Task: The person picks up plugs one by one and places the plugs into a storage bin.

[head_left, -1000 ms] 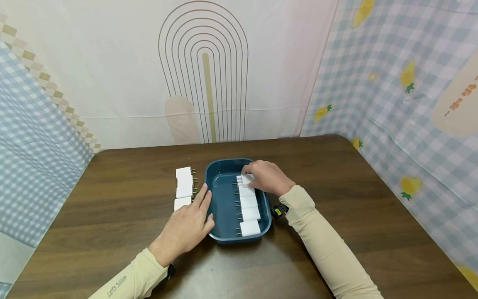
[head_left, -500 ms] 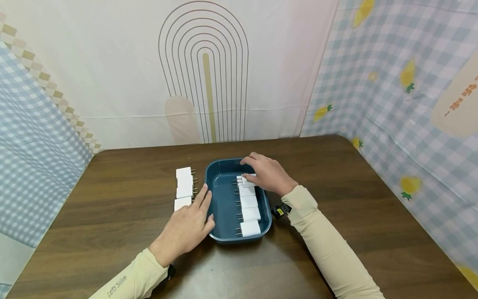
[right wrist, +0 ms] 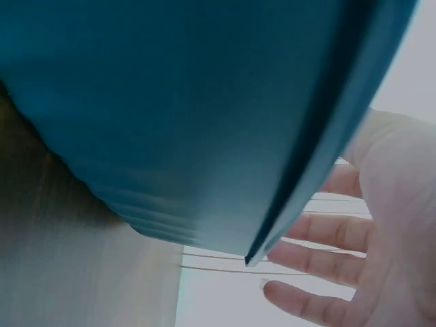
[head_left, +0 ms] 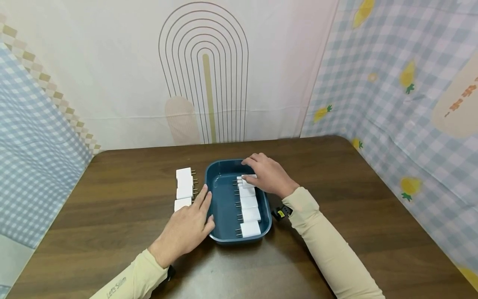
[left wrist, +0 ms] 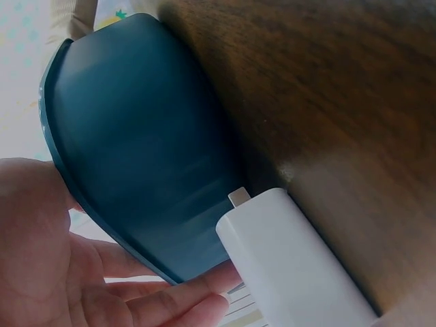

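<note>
White plugs (head_left: 249, 202) are lined up along the right side of the blue tray (head_left: 224, 203). Its left rim is touched by the left hand (head_left: 184, 228), fingers pretty straight. The right hand (head_left: 270, 176) is held spread over the far end; whether a plug's being touched there is honestly hard to tell. Another row (head_left: 184, 182) is laid on the table (head_left: 354, 207), just left of the tray.
</note>
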`<state>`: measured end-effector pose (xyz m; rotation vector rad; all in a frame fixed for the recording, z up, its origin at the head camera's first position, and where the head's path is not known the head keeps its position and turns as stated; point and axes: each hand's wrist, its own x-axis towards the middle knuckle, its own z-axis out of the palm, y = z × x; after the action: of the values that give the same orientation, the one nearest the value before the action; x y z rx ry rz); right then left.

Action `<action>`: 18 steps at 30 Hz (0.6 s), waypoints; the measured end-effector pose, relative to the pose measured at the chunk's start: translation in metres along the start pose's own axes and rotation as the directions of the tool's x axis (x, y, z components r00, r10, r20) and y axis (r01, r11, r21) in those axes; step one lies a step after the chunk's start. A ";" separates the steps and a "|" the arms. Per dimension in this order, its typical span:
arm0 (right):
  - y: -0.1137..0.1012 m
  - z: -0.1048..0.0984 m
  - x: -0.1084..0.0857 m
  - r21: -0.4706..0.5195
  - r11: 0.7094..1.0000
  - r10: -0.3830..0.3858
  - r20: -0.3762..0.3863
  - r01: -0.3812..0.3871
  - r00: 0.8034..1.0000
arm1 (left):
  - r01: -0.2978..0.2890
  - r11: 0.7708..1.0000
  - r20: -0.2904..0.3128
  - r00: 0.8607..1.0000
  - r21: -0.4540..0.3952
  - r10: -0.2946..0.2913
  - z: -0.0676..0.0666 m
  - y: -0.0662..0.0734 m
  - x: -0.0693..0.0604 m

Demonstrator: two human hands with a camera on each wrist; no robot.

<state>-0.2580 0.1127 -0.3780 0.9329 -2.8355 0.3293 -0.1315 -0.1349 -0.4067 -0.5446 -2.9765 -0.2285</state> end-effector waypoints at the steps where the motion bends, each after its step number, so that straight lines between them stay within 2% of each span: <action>1: 0.000 0.000 -0.001 0.002 1.000 0.003 0.003 -0.003 1.000 | 0.001 1.000 -0.004 1.000 0.000 -0.001 0.000 0.000 0.000; 10: -0.004 0.003 -0.011 0.015 0.997 0.074 0.090 -0.075 0.993 | -0.002 1.000 -0.012 1.000 0.008 0.002 0.002 -0.001 0.000; 18: -0.009 0.001 -0.019 0.017 0.998 0.054 0.106 -0.056 0.993 | -0.001 1.000 -0.001 1.000 0.001 0.001 0.000 -0.001 0.001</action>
<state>-0.2375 0.1159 -0.3809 0.9026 -2.9636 0.3253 -0.1323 -0.1354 -0.4072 -0.5457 -2.9753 -0.2278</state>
